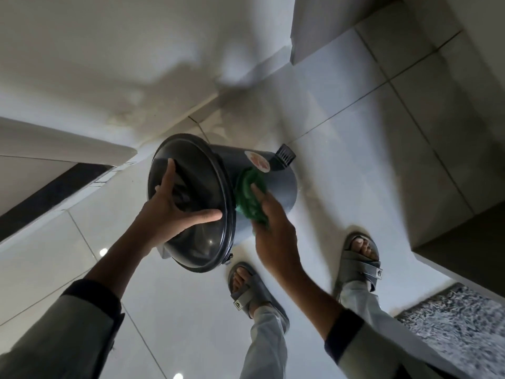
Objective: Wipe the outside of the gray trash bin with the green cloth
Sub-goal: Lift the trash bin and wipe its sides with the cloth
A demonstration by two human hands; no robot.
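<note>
Bin: gray trash bin (pixel 281 187) tilted on floor tiles (pixel 341 149)
Left hand (pixel 175 206): spread on lid (pixel 191 242)
Right hand (pixel 276 231): pressed green cloth (pixel 250 195) to side
Risk: tilted bin likely to slip on glossy tile

Bin (pixel 284 187) body seen as gray, lid (pixel 191 203) as darker glossy gray-black. Cloth (pixel 250 196) is green, pressed under right hand (pixel 273 228) against bin side. Round white sticker (pixel 257 160) with red-pink print noted just beyond cloth. Black ribbed pedal (pixel 285 154) past that. Floor (pixel 355 149) tiled glossy white with thin dark grout lines. Sandals (pixel 360 258) gray. Sleeves (pixel 382 348) pale gray, cuffs dark. Rug (pixel 459 324) speckled gray-white.
</note>
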